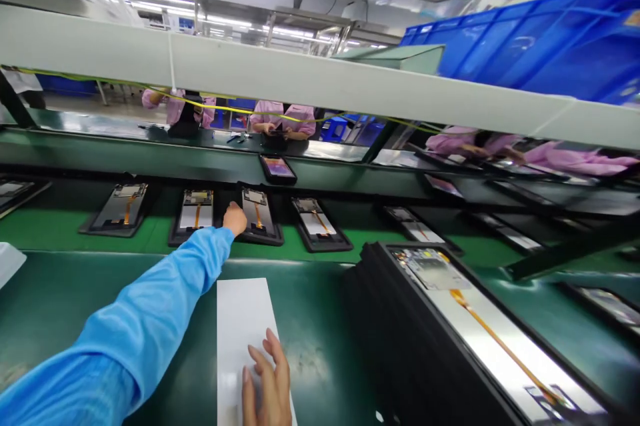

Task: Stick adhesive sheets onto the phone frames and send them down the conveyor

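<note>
My left hand [235,219], in a blue sleeve [150,306], reaches to the green conveyor belt. Its fingers are closed at the left edge of a black foam tray [274,234]; their tips are hidden. That tray carries an opened tablet-like device [255,213] with an orange ribbon cable. My right hand [270,386] has its fingers apart and slightly bent over a long white card [243,306] on the green bench. To the right of it stands a stack of black trays [395,339], with an opened device [480,319] on top.
More trays with opened devices, such as this tray [320,226], line the belt [160,233]. A pale beam [300,73] crosses above, holding a blue bin [520,39]. People in pink sleeves [285,119] work across the line. A dark slanted post [565,253] stands right.
</note>
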{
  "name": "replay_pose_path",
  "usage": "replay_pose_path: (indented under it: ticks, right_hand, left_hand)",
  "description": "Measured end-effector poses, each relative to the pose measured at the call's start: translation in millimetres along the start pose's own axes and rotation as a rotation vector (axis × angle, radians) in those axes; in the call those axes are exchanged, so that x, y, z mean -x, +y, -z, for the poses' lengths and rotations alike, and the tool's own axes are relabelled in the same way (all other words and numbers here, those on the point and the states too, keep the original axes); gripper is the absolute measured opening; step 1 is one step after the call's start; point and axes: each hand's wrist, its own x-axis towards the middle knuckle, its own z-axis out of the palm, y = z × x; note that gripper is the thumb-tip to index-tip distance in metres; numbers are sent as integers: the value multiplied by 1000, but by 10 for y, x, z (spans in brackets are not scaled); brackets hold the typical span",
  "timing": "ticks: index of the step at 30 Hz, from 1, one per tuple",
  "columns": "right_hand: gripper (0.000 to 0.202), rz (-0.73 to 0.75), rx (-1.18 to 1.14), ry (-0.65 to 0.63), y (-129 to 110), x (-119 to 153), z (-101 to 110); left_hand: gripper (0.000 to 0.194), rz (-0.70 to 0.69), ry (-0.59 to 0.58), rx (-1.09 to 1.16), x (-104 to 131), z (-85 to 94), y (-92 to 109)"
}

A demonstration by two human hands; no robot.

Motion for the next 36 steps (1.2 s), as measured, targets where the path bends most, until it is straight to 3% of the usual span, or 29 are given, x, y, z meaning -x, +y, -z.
replay_pose_path:
  ticks: [3,5,8,11,15,18,20,22,25,27,31,36]
  right_hand:
    - [26,-29,-55,-46,-105,-42,71]
    - [27,-42,-99,-67,-176,-78,104]
    - [26,-56,-161,-65,-266,-124,163]
    - [25,-57,-177,-74,-296,-130,311]
    - [24,-49,-34,-212,-230,-39,647]
    - [23,-32,79,-318,-225,70,828]
    - [22,-11,92,-363,-280,119,835]
    - [21,10,83,-421,-361,131,749]
    - [21,27,138,-510,-470,100,540]
    - [21,30,218,-537,-513,75,421]
    - [18,23,300,-526,-539,60,327]
    - [22,29,295,-516,-537,116,329]
  left_hand:
    - [37,19,45,172,216,335,-107]
    - [42,2,57,270,529,649,-299]
    - [55,-45,27,440,1231,1169,-785]
    - [63,6,13,595,2054,1547,-1442]
    - [76,126,-81,625,2910,1650,-2284]
    - [66,10,-9,345,3230,1588,-2566]
    - [53,-141,146,52,3350,1536,-2485]
    - [41,-347,214,-109,3456,1448,-2220]
    - [38,-730,37,-141,3611,1211,-1717]
    - [40,-882,-86,-179,3683,1017,-1482]
    - [40,-904,-160,-258,3721,754,-1408]
    - [41,-890,-150,-247,3717,722,-1522]
